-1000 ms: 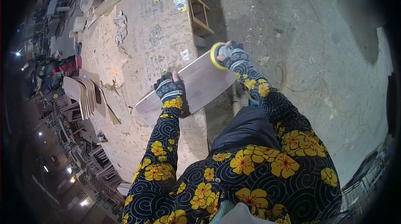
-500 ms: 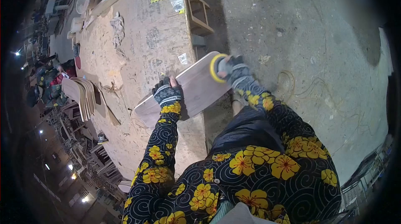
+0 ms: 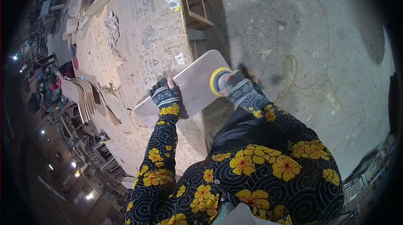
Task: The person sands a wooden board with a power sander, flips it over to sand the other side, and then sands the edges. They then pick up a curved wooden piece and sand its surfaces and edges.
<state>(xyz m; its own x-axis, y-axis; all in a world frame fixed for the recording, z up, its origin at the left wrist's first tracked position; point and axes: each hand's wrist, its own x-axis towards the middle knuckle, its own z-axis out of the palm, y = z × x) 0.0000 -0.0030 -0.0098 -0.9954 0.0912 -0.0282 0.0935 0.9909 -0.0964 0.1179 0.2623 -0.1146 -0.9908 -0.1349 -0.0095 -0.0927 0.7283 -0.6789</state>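
A flat wooden board [image 3: 195, 84] with rounded corners lies slanted across the table edge, its upper right end sticking out past it. My left hand [image 3: 165, 92], in a grey patterned fingerless glove, is closed on the board's far edge, thumb on the top face. In my right hand [image 3: 236, 84], gloved the same way, is a round sander with a yellow rim [image 3: 215, 81]. The sander's disc rests at the board's right end, close to the near edge. My right fingers are wrapped round its body and slightly blurred.
The plywood table [image 3: 138, 57] carries a crumpled cloth [image 3: 112, 30] and a stack of curved wooden pieces [image 3: 82, 97]. A wooden stool [image 3: 197, 9] stands beyond the table edge. A hose [image 3: 294, 71] lies on the floor. At the far left is another person [image 3: 50, 82].
My right hand has moved the sander down towards the near edge of the board. My left hand stays on the board. The view has shifted slightly.
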